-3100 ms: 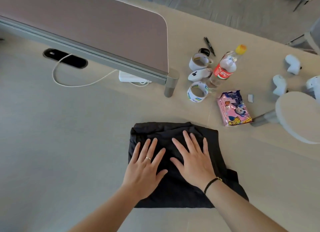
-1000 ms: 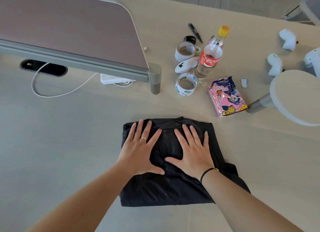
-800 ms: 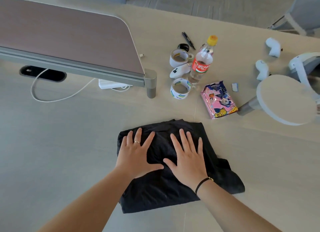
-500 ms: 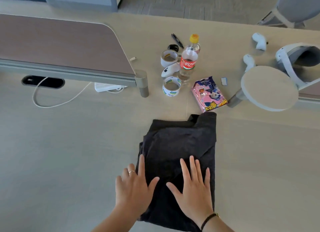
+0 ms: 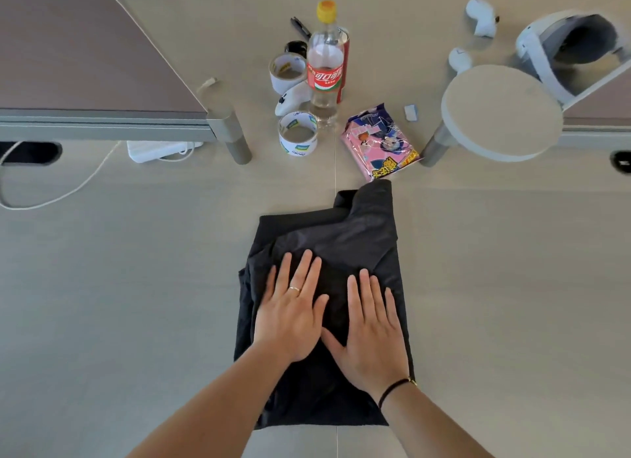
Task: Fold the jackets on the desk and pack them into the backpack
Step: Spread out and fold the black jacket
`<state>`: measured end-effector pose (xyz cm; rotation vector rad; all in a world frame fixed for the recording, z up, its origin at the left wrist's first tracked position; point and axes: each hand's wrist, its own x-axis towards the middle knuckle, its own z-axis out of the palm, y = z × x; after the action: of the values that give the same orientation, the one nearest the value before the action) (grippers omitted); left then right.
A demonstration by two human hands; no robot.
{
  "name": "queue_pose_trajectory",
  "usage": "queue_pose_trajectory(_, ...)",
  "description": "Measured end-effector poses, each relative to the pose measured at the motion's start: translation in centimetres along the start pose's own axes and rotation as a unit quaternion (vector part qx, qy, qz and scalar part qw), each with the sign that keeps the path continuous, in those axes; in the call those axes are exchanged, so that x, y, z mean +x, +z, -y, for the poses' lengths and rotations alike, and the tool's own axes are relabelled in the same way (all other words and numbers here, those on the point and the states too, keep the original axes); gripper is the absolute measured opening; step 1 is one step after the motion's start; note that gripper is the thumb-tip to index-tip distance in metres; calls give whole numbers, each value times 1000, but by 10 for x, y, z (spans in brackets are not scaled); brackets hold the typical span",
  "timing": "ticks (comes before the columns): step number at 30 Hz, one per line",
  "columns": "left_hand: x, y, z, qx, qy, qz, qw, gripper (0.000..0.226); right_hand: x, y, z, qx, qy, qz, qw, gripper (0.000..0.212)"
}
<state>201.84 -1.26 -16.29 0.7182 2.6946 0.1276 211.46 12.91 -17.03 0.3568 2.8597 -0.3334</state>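
Note:
A black jacket lies folded into a tall rectangle on the beige desk, one corner sticking up toward the far right. My left hand lies flat on its left half, fingers straight and spread, a ring on one finger. Beside it my right hand presses flat on the right half, a black band at the wrist. No backpack is in view.
Beyond the jacket stand a cola bottle, two tape rolls, a white controller and a pink snack pack. A brown divider panel is far left, a round stand and white headset far right.
The jacket has been turned from a wide shape to a tall one, its long side running away from me. Both hands stayed flat on it and now lie on its middle.

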Motion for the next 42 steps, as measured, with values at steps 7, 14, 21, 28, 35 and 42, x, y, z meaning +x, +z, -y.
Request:
queue_pose_trajectory(7, 1, 9, 13, -24, -7, -14, 1000, 67, 5, -4, -13, -13, 18, 18, 1000, 108)
queue_pose_trajectory(14, 2, 8, 12, -44, -35, -15, 998, 77, 10, -11, -13, 5, 19, 22, 1000, 99)
queue_pose_trajectory(21, -60, -5, 32, -135, -142, 49, 979, 78, -20, -26, -36, 93, 88, 27, 991, 76)
queue_pose_trajectory(28, -81, -23, 33, -347, -216, 24, 912, 89, -7, -53, -33, 274, 150, 63, 948, 60)
queue_pose_trajectory(35, -94, -16, 49, -473, -178, 101, 857, 99, -17, -57, -40, 387, 115, 126, 906, 59)
queue_pose_trajectory(42, -133, 0, 18, -442, -175, 76, 877, 81, -60, -61, -44, 326, 108, 153, 927, 67)
